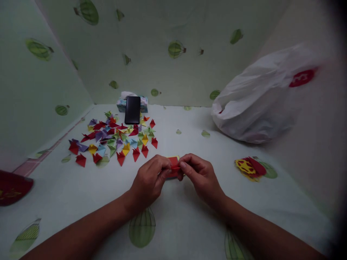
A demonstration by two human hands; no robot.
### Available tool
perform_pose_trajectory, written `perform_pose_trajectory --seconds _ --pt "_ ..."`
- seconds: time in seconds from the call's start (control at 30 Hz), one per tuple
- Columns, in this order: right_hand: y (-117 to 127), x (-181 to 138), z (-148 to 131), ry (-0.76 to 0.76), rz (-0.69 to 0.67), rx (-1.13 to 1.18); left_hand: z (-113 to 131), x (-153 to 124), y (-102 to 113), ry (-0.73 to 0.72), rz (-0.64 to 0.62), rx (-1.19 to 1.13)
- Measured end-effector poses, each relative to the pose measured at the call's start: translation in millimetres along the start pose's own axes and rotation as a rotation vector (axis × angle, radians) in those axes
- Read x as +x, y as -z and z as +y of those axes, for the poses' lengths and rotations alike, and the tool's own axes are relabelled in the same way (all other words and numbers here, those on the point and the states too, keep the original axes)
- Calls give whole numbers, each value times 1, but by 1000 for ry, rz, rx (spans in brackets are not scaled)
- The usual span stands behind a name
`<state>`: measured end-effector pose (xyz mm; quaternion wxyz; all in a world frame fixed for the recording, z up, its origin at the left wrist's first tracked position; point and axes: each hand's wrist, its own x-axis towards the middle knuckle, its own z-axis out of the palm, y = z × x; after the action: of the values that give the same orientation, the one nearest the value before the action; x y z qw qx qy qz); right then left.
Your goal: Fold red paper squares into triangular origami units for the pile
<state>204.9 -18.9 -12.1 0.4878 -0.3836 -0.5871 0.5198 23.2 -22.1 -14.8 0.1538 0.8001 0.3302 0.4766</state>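
Observation:
My left hand (150,177) and my right hand (201,177) meet at the middle of the table, each with thumb and fingers pinched. Between them they grip a small piece of red paper (175,169), one hand on each side of it. Under it lies more red paper with a yellow edge (174,159), partly covered by my fingers. Folded paper cranes (120,157) in red, yellow, green, blue and purple are spread out to the left beyond my left hand. How the paper in my hands is folded is mostly hidden.
A dark phone (132,110) leans upright against a tissue box (121,105) behind the cranes. A large white plastic bag (252,104) stands at the right. Yellow and red cut-out pieces (247,167) lie near it. A dark red object (15,187) sits at the left edge.

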Motion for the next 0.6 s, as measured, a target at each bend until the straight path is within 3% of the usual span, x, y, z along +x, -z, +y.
perform_pose_trajectory --seconds 0.27,0.47,0.6 --pt "-2 -2 0 73 8 -171 0 -1 0 94 -19 -80" --pt "-2 -3 0 114 16 -271 1 -4 -1 405 -70 -286" --pt "-3 -2 1 96 21 -251 1 -5 -2 492 -60 -377"
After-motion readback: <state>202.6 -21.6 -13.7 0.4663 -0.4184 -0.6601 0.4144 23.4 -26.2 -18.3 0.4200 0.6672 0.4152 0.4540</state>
